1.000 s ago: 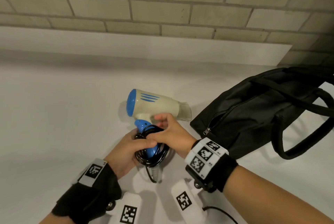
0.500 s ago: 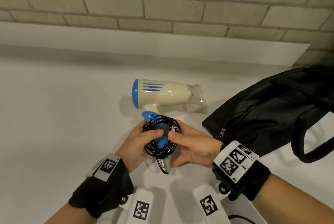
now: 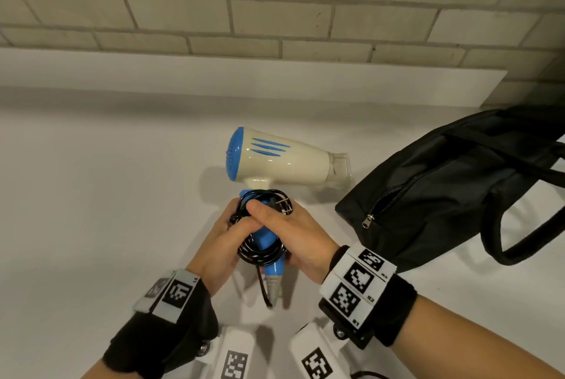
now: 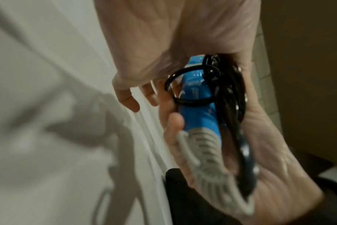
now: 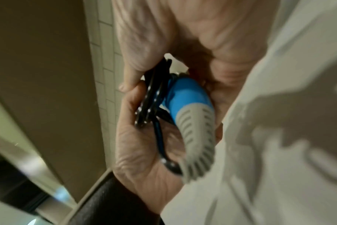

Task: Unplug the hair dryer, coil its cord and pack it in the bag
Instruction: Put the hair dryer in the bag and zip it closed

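The hair dryer [image 3: 284, 161], cream with a blue rear grille, lies nozzle-right on the white counter [image 3: 91, 195]. Its black cord [image 3: 260, 256] is coiled in loops around the blue handle [image 3: 264, 239], and the plug's prongs [image 3: 284, 203] show at the top of the coil. My left hand [image 3: 224, 238] grips the handle and coil from the left. My right hand [image 3: 293, 229] grips them from the right, its thumb laid across the loops. The wrist views show the blue handle [image 4: 194, 106] [image 5: 188, 94], the cord [image 4: 227, 106] [image 5: 152, 97] and the grey strain relief [image 4: 208, 159] [image 5: 198, 137] between both palms.
A black bag [image 3: 443, 195] with long straps lies on the counter right of the dryer, its zipper [image 3: 391, 192] partly undone. A brick wall [image 3: 275, 11] with a white ledge runs along the back. Bare counter stretches to the left.
Both hands have closed in on the coiled cord and handle. My right thumb now crosses over the loops, and the plug sits at the top of the coil.
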